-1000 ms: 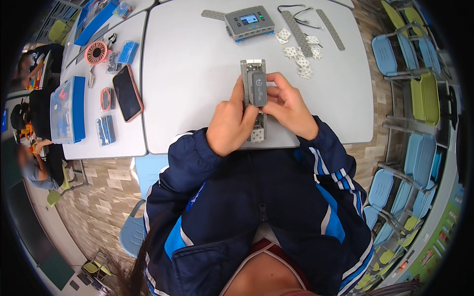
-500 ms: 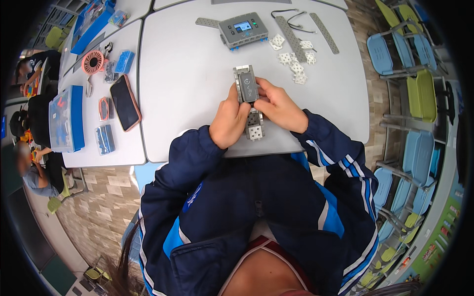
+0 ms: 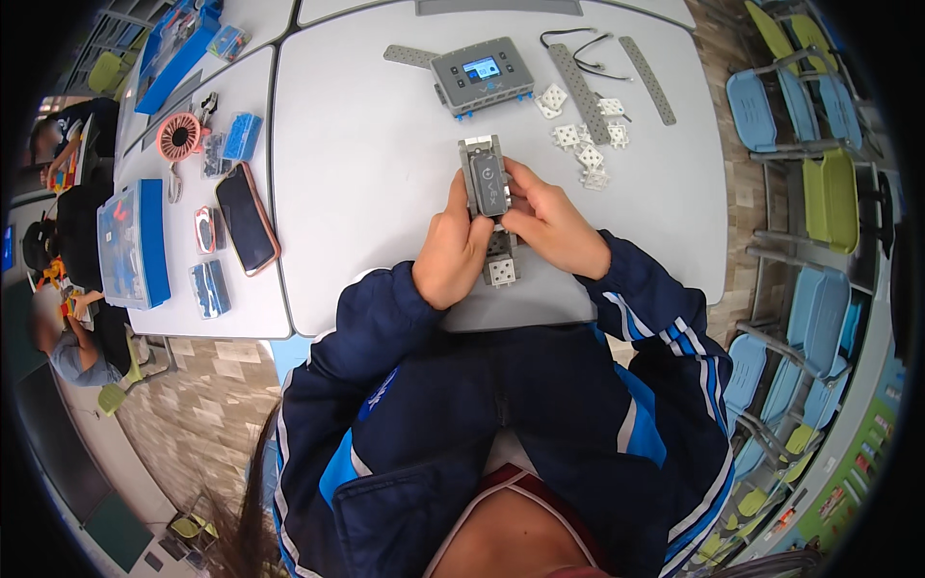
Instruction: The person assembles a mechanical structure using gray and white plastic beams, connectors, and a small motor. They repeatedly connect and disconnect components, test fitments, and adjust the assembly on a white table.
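- Head view, hands: the left hand and the right hand both close around a grey motor assembly, held just above the grey table near its front edge.
- Left hand: fingers curled on the left side of the assembly, thumb on its face.
- Right hand: fingers wrapped on the right side, thumb pressed against the dark module.
- A white perforated connector block sits at the lower end of the assembly, between the two hands.
- Beyond the hands: a grey controller with a small screen, perforated grey beams and loose white connector pieces.
- Adjacent table, left: a phone, a blue parts box and an orange wheel.
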The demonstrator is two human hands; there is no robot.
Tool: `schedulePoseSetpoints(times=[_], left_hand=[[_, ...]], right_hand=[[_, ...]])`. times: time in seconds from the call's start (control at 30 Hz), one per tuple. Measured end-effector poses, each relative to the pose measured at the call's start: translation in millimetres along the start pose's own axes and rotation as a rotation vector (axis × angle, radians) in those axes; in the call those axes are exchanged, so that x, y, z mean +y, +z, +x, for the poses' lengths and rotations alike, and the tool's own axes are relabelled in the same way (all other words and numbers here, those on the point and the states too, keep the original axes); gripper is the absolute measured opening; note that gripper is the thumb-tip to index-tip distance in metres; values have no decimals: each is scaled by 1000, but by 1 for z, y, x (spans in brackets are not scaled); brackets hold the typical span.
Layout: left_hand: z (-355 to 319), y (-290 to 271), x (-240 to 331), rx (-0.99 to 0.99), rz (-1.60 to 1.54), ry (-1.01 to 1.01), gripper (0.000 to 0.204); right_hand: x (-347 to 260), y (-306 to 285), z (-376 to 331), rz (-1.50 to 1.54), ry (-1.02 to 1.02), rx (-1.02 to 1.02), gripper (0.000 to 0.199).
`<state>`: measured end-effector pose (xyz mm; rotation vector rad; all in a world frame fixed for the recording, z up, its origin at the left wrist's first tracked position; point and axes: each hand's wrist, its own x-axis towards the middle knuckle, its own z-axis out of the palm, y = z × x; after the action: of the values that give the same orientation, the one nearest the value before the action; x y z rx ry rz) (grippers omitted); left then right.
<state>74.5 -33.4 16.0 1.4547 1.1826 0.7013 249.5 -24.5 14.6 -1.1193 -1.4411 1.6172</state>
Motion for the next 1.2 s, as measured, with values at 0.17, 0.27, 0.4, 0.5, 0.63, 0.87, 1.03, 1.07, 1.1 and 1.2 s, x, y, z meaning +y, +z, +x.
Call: schedulePoseSetpoints(times=[0.17, 0.27, 0.4, 0.5, 0.63, 0.87, 1.03, 1.07, 1.1, 1.2], left_hand=[[4, -11, 8, -130, -123, -41, 62], [-4, -25, 26, -238, -485, -228, 62], [-4, -34, 15, -296, -545, -215, 59], [-1, -32, 6, -232, -606, -224, 58], [-5, -18, 11, -111, -305, 31, 62], [-23, -6, 26, -33, -20, 158, 77], [-31, -17, 30, -85, 180, 207, 84], [-31, -19, 30, -97, 237, 191, 85], [-32, -20, 31, -110, 294, 175, 86], [-38, -17, 34, -125, 313, 129, 82]], right_hand=[[-3, -3, -3, 16, -26, 28, 67], [-7, -4, -5, 78, -10, 28, 68], [-28, -7, -11, 96, 60, -60, 67], [-26, -4, -15, 9, 37, -72, 63], [-26, -7, -13, -44, -70, 32, 50], [-42, 5, -11, -392, -266, 130, 35], [-46, -4, -21, -215, -65, -53, 34], [-45, -4, -23, -159, -18, -64, 34], [-45, -4, -26, -191, -3, -76, 34], [-46, -3, -31, -267, 28, -139, 35]])
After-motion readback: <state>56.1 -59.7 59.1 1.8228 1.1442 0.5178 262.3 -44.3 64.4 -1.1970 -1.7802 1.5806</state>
